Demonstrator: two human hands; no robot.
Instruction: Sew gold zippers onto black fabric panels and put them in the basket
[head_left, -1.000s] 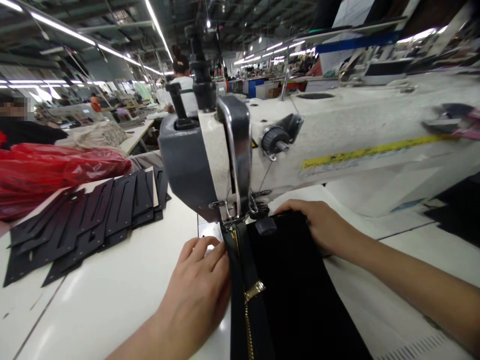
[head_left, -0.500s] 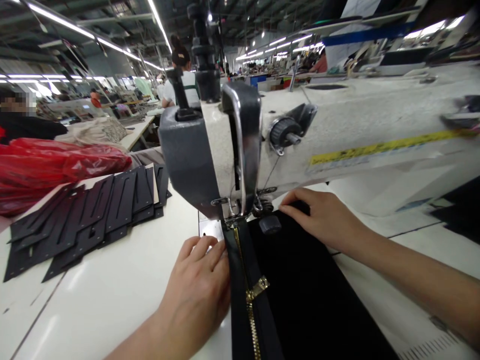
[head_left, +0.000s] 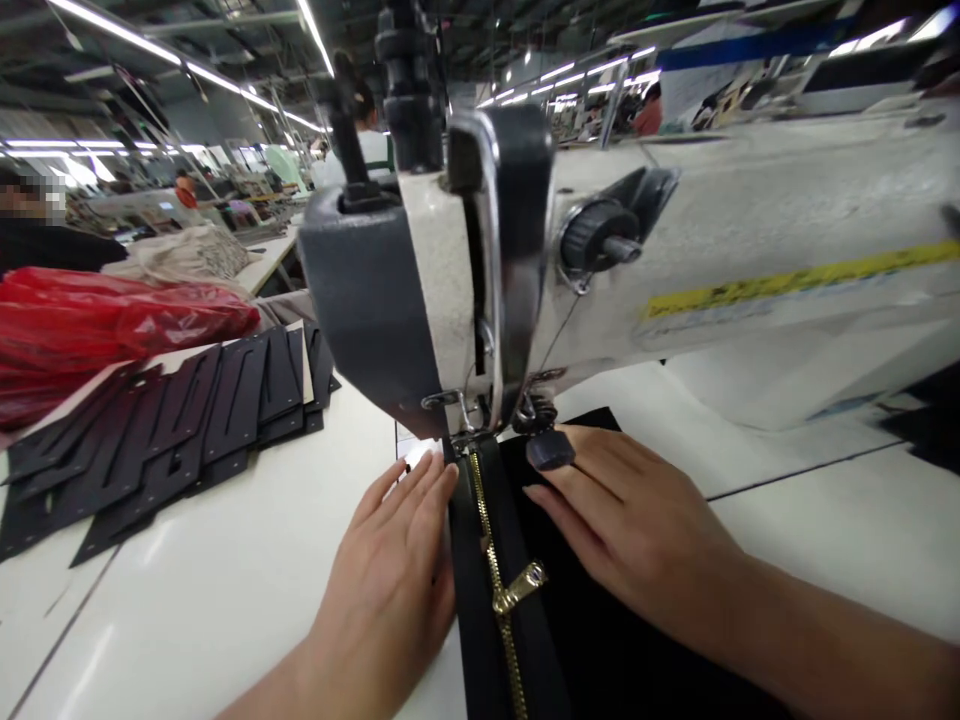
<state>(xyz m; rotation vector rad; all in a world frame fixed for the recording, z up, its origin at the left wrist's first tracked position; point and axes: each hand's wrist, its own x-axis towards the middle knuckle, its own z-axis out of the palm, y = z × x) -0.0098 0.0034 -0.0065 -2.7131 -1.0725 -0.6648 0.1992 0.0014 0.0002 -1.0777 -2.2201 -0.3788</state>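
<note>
A black zipper strip with gold teeth [head_left: 508, 650] runs under the presser foot of a white and grey sewing machine [head_left: 367, 310]. Its gold pull [head_left: 521, 588] points up to the right. Black fabric [head_left: 600, 640] lies along the strip's right side. My left hand [head_left: 390, 570] rests at the strip's left edge, fingers stretched forward beside the needle plate. On the black fabric lies my right hand [head_left: 630, 510], its fingers extended flat near the presser foot and thumb apart; a dark round knob hides some fingertips.
Flat black cut pieces [head_left: 180, 420] are piled on the white table [head_left: 225, 580] at the left. Behind them are a red plastic bag [head_left: 112, 315] and beige cloth [head_left: 187, 262]. People sit farther back, one at the left edge in black [head_left: 52, 240].
My right hand has come nearer and left, from pinching the fabric's far edge to lying flat on it. My left fingers have straightened. The machine appears slightly larger as the view shifted.
</note>
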